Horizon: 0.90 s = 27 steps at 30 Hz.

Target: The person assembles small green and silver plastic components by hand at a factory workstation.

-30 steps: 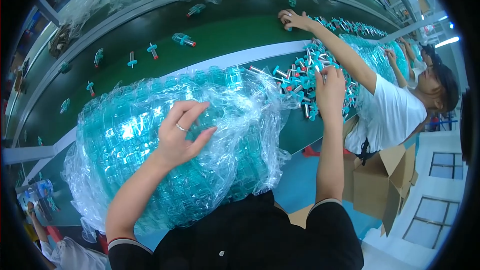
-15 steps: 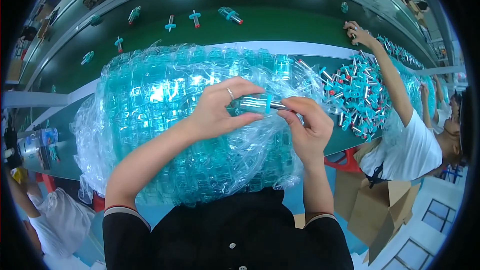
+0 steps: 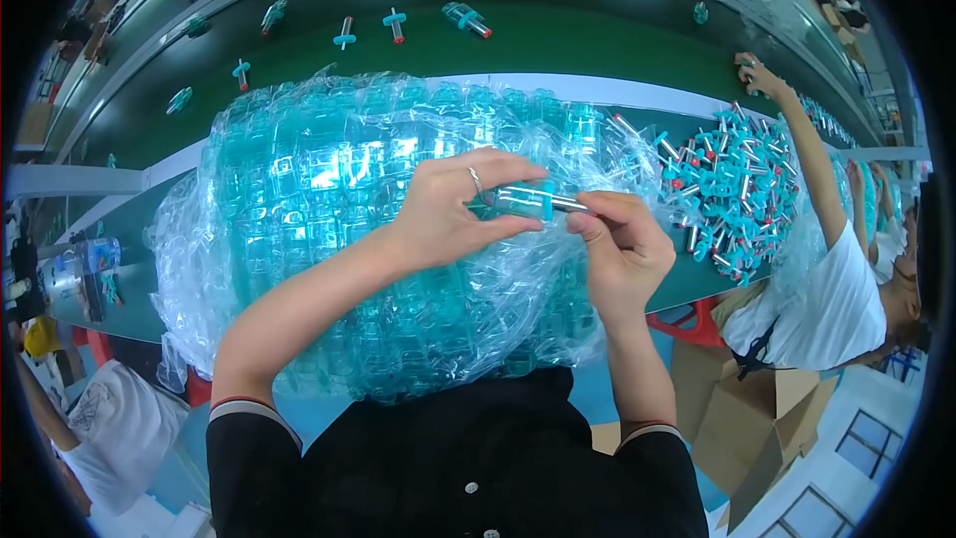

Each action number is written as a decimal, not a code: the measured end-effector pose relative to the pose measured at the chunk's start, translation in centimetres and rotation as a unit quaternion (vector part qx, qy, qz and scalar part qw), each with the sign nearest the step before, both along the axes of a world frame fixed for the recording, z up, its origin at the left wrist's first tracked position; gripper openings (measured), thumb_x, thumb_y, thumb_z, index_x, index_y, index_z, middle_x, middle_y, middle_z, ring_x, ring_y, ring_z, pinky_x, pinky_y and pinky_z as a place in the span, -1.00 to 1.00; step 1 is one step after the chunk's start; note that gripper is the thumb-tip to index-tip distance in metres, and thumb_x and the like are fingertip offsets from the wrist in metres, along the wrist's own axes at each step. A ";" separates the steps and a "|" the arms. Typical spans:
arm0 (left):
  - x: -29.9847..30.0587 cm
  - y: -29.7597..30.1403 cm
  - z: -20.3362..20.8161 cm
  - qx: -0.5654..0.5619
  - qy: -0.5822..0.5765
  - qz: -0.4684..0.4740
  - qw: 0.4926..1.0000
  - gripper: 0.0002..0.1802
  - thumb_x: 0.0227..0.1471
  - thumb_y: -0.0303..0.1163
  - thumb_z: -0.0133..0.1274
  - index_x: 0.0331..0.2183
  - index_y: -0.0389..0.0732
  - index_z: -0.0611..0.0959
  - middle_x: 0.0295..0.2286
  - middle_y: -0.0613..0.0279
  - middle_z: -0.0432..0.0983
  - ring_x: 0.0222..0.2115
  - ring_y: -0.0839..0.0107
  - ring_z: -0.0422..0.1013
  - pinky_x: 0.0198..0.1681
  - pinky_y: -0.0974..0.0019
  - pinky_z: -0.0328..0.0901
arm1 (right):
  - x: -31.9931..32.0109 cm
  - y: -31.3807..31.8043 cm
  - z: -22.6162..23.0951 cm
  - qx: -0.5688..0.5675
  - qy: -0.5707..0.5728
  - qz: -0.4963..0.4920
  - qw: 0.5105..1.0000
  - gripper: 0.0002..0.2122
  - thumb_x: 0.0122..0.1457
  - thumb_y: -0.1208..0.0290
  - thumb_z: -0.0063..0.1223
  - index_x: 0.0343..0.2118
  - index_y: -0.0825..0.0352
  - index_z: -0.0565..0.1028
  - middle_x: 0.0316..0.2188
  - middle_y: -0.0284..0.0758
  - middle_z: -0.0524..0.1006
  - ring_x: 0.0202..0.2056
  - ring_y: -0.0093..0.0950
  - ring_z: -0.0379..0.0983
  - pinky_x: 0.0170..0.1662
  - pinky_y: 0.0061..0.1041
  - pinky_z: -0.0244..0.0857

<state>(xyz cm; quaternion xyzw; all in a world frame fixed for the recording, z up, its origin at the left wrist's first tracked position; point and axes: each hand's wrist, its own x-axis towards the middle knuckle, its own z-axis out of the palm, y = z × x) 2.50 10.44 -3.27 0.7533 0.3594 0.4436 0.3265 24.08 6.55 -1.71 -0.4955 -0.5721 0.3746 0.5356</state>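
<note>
My left hand (image 3: 438, 207) is closed around a small clear teal plastic bottle (image 3: 518, 199), lying sideways between thumb and fingers. A ring sits on one of its fingers. My right hand (image 3: 632, 249) pinches a thin metal rod (image 3: 569, 203) with thumb and fingertips. The rod lines up with the bottle's right end and meets a teal collar there; how deep it reaches inside cannot be made out. Both hands are above a large clear plastic bag (image 3: 329, 239) packed with rows of similar teal bottles.
A heap of teal parts with metal rods and red tips (image 3: 737, 189) lies to the right. Several similar pieces are scattered on the green belt (image 3: 597, 50) beyond the bag. A co-worker's hand (image 3: 762, 77) is over the belt. An open cardboard box (image 3: 742, 418) stands lower right.
Both hands, with bottle and rod, sit slightly farther right in the picture, as the whole view has shifted a little. The co-worker's hand has moved right along the belt.
</note>
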 end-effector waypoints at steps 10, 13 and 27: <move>0.1 -0.3 0.0 -0.011 -0.015 0.011 1.000 -0.47 -0.21 -0.37 0.50 -0.10 -0.13 0.75 -0.18 0.12 0.67 -0.24 0.28 0.62 -0.25 0.32 0.51 | -0.8 0.5 0.1 0.129 -0.127 0.007 0.983 -0.82 0.01 0.75 0.30 -0.30 0.43 0.64 -0.34 -0.18 0.66 -0.35 -0.38 0.63 -0.30 -0.49 0.50; 0.0 -0.3 0.0 -0.031 -0.007 0.009 0.999 -0.47 -0.22 -0.39 0.50 -0.10 -0.13 0.74 -0.18 0.12 0.68 -0.24 0.25 0.62 -0.22 0.31 0.51 | -0.8 0.4 0.2 0.146 -0.153 0.036 0.977 -0.82 0.04 0.75 0.32 -0.28 0.45 0.62 -0.29 -0.17 0.65 -0.28 -0.44 0.60 -0.26 -0.53 0.47; 0.2 -0.2 0.2 -0.066 -0.001 0.012 0.998 -0.48 -0.23 -0.39 0.50 -0.12 -0.15 0.76 -0.18 0.10 0.69 -0.26 0.30 0.63 -0.18 0.32 0.51 | -0.1 0.6 0.3 0.053 -0.083 0.054 0.994 -0.86 0.08 0.75 0.23 -0.29 0.45 0.61 -0.43 -0.21 0.64 -0.51 -0.51 0.60 -0.44 -0.55 0.47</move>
